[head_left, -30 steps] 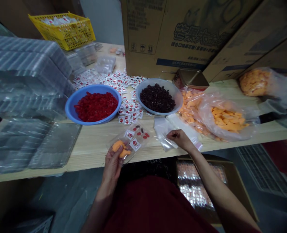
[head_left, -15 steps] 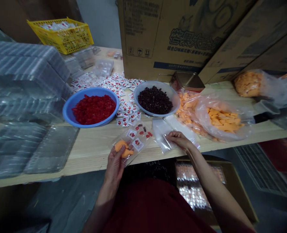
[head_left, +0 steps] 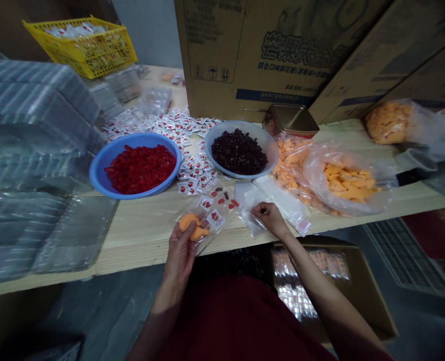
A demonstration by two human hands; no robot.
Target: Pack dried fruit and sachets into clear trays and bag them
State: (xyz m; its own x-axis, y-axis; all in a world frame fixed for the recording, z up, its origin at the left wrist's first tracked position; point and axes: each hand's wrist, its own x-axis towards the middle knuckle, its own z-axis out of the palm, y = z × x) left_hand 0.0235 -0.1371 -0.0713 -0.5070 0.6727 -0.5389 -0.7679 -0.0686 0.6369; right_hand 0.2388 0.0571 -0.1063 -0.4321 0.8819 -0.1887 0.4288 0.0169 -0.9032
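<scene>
My left hand (head_left: 180,245) is closed, its thumb over two orange pieces (head_left: 195,228) and its fingers around the near edge of clear plastic packaging (head_left: 224,208). I cannot tell whether the orange pieces lie in or on the plastic. Two white sachets (head_left: 215,219) with red print, plus several red and dark pieces, show on the same plastic. My right hand (head_left: 271,218) pinches a clear plastic bag (head_left: 247,193) at the top of a flat pile on the table's front part. Its fingertips partly hide the bag's edge.
A blue basin of red pieces (head_left: 97,173) and a pale bowl of dark pieces (head_left: 275,158) stand behind, with scattered sachets (head_left: 169,123) between. An open bag of orange pieces (head_left: 352,183) lies right. Clear trays (head_left: 30,110) are stacked left; cartons (head_left: 214,50) stand behind.
My right hand has drawn slightly left, its fingers more curled, and the bag under them has shifted. My left hand keeps its grip. The camera view has moved a little.
</scene>
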